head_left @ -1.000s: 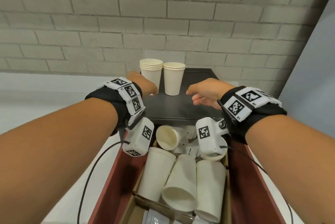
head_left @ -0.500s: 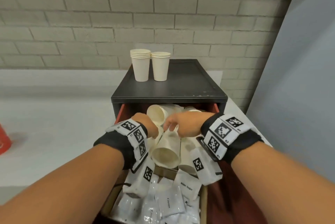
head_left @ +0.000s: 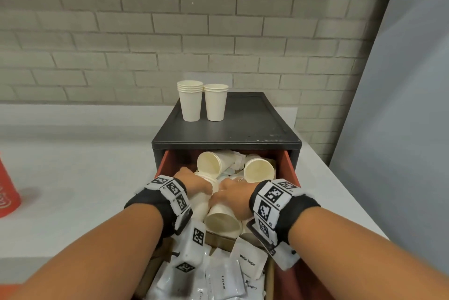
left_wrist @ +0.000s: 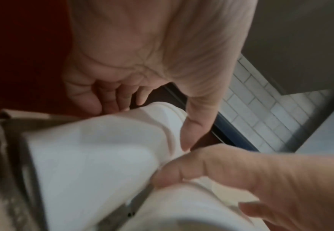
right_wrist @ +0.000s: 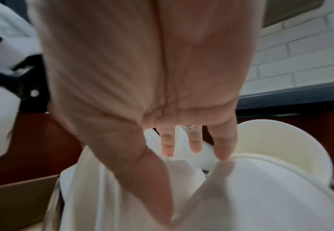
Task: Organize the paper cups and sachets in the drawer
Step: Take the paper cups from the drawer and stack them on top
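The red drawer (head_left: 289, 168) stands pulled out of the black cabinet (head_left: 243, 127). White paper cups lie on their sides in its rear part, and white sachets (head_left: 247, 261) fill the front part. My left hand (head_left: 192, 183) curls round the base end of one lying cup (left_wrist: 94, 153), fingers on one side and thumb on the other. My right hand (head_left: 230, 193) lies over the neighbouring cup (head_left: 222, 220), whose mouth faces me. In the right wrist view its thumb and fingers span that cup (right_wrist: 261, 195). Both sets of fingertips are hidden in the head view.
Two stacks of upright cups (head_left: 190, 103) (head_left: 215, 103) stand on the cabinet top. Two more loose cups (head_left: 210, 162) (head_left: 258, 169) lie at the drawer's back. A cardboard divider (head_left: 218, 240) separates cups from sachets. A red object (head_left: 7, 190) sits at the far left of the white counter.
Both hands came down from the cabinet top into the drawer and took hold of lying cups. The head view pulled back, so the sachets now show.
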The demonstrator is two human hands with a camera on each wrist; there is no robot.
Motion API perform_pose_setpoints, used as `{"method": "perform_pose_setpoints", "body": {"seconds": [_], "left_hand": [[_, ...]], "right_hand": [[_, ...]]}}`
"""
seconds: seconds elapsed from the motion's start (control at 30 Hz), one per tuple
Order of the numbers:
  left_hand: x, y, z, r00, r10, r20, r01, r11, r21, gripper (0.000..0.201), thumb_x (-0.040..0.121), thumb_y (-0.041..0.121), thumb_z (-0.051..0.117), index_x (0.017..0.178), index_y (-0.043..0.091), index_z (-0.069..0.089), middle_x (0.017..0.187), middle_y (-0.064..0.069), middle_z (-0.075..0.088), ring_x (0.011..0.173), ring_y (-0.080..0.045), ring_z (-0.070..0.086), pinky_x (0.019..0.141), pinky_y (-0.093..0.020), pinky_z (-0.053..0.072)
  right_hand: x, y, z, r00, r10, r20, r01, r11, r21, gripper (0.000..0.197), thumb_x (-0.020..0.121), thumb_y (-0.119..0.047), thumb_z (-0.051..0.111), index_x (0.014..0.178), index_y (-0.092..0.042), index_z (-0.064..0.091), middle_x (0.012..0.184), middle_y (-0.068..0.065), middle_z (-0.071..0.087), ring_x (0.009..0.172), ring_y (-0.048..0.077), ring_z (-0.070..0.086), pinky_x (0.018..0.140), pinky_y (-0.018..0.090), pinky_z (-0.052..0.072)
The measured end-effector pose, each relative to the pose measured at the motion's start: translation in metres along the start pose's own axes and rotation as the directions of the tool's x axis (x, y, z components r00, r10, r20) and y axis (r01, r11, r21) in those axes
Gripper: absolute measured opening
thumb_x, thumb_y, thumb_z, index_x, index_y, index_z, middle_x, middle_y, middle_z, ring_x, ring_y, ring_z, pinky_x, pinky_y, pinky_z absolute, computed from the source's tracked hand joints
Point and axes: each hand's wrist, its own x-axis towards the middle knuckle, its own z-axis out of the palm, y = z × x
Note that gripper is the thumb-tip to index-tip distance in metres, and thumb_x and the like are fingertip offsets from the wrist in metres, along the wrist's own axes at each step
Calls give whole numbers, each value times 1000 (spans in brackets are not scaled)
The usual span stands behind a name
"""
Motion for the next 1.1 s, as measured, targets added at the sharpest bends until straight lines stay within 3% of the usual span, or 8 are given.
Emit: {"method": "perform_pose_setpoints", "body": {"seconds": [0.13, 0.27, 0.37, 0.47, 0.63, 0.9, 1.0, 1.1], "left_hand": [[3, -6, -8, 997, 12, 72, -11, 1000, -22, 42, 72, 27, 76, 102, 9, 54, 85, -1, 60, 76, -13, 58, 64, -24, 45], [0, -6, -8, 997, 57, 50, -53, 996, -67, 21, 75, 17, 74, 76, 15, 53, 76, 0, 57, 71, -12, 56, 57, -21, 43], [-2, -1, -7, 991, 130, -39, -133, 988, -80, 47, 52, 33, 77, 92, 13, 61, 92, -3, 64, 86, -18, 63, 76, -29, 54], [-3, 8, -10, 957, 249, -148, -267, 957, -111, 87, 38, 45, 72, 116, 8, 56, 98, 0, 63, 83, -12, 60, 64, -23, 48], [-13, 25, -28, 901, 340, -269, -401, 888, -223, 64, 70, 23, 78, 121, 9, 42, 103, -1, 52, 91, -17, 52, 65, -23, 39], [-13, 45, -88, 799, 381, -465, -551, 774, -312, 59, 46, 28, 70, 102, 11, 63, 98, -11, 68, 92, -27, 64, 81, -40, 54], [-3, 49, -103, 780, 348, -520, -561, 757, -335, 83, 34, 38, 73, 112, 11, 60, 101, -8, 68, 93, -25, 65, 79, -41, 56], [9, 53, -110, 780, 343, -524, -567, 742, -358, 93, 30, 45, 71, 116, 13, 58, 103, -6, 68, 93, -24, 65, 78, -40, 56]], "right_hand": [[3, -1, 5, 999, -34, -36, 33, 999, -29, 69, 82, -13, 67, 137, -40, 36, 134, 8, 30, 122, 37, 37, 97, 49, 41], [9, -3, 6, 999, -33, -16, 34, 999, 18, 67, 80, -25, 70, 135, -41, 37, 138, 7, 27, 129, 39, 30, 103, 57, 34], [12, -2, 8, 995, -86, -50, 86, 996, -17, 69, 78, -25, 71, 137, -33, 37, 146, 5, 28, 132, 38, 31, 104, 54, 34], [15, -5, 13, 976, -155, -151, 144, 986, -84, 74, 68, -22, 80, 131, -25, 42, 137, 2, 43, 126, 33, 41, 100, 53, 38], [11, -4, 2, 944, -181, -276, 159, 982, -99, 69, 65, -18, 81, 123, -17, 42, 122, 6, 55, 111, 30, 54, 96, 48, 40], [-8, 38, -52, 896, 12, -443, 138, 942, 305, 73, 63, -18, 84, 122, -19, 40, 118, 2, 56, 107, 21, 54, 84, 35, 50], [-10, 65, -82, 830, 162, -534, 160, 848, 506, 77, 64, -16, 81, 129, -16, 38, 115, 1, 53, 106, 19, 52, 85, 30, 45], [-5, 85, -109, 694, 339, -635, 336, 627, 703, 81, 57, -21, 81, 129, -16, 45, 117, 2, 59, 110, 20, 56, 89, 31, 47]]}}
